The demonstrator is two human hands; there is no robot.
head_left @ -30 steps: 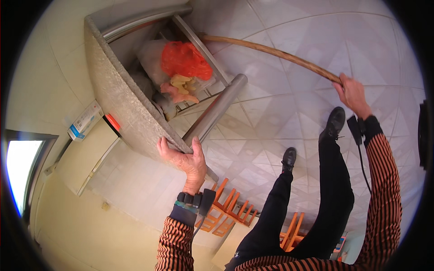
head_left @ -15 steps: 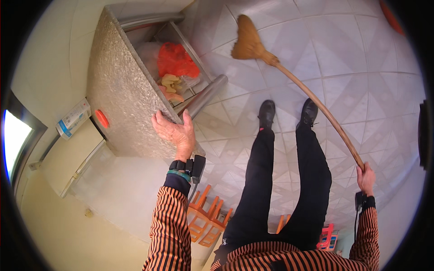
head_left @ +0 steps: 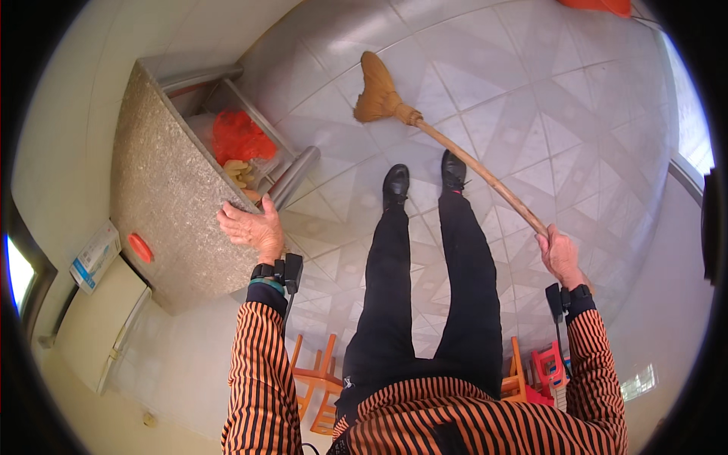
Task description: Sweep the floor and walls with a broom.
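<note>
A long-handled broom (head_left: 478,168) slants across the tiled floor, its brown bristle head (head_left: 378,91) beyond my feet. My right hand (head_left: 561,258) is closed around the top end of its wooden handle. On the left, my left hand (head_left: 252,227) rests on the edge of a speckled grey tabletop (head_left: 163,189), fingers apart and thumb up along the rim. Beneath that top, a frame with metal tube legs (head_left: 294,178) holds a red plastic bag (head_left: 241,138) and a pale yellow bundle (head_left: 238,171).
A red oval object (head_left: 140,247) lies on the tabletop. Beside it stand a blue-and-white box (head_left: 95,256) and a cream cabinet (head_left: 102,322). Orange wooden stools (head_left: 315,379) and a pink plastic chair (head_left: 547,365) are near my legs. An orange-red thing (head_left: 599,6) shows at the far right.
The view has shifted, so the table sits farther left and a bright doorway shows at right. My right hand has come closer to my body with the broom; the left still rests on the table.
</note>
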